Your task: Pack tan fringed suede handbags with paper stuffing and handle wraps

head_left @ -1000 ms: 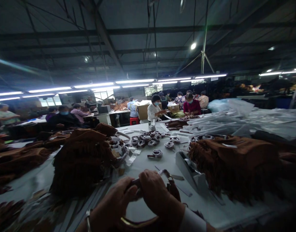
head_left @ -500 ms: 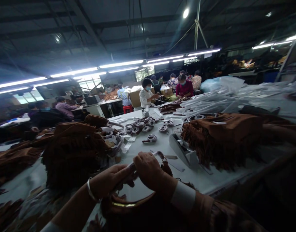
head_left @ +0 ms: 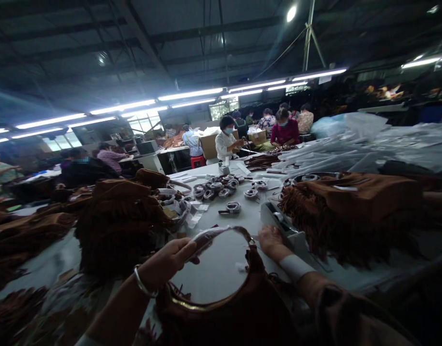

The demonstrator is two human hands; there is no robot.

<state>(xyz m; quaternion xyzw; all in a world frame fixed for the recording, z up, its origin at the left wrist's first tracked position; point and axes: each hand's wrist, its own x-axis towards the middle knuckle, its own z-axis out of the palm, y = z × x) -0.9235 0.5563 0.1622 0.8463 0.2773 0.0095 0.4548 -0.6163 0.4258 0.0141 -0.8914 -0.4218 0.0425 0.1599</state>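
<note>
My left hand (head_left: 172, 259), with a bangle at its wrist, is closed around the handle (head_left: 217, 232) of a brown handbag (head_left: 238, 307). Clear plastic wraps part of that handle, which arches over the bag's gold-edged opening. My right hand (head_left: 271, 241) is at the near side of a grey tape dispenser (head_left: 269, 216), its fingers curled inward. Whatever those fingers pinch is too small or hidden to make out. The lower part of the bag is in deep shadow, close to my body.
Brown fringed bags are stacked at the left (head_left: 116, 211) and right (head_left: 358, 197). Coiled, plastic-wrapped straps (head_left: 221, 185) lie mid-table, with one coil (head_left: 233, 207) nearer. White plastic sleeves (head_left: 322, 156) cover the far right. Several people work beyond the table.
My right hand has left the bag handle and moved right to the tape dispenser. My left hand still grips the handle, whose arch now shows. The view has shifted slightly left.
</note>
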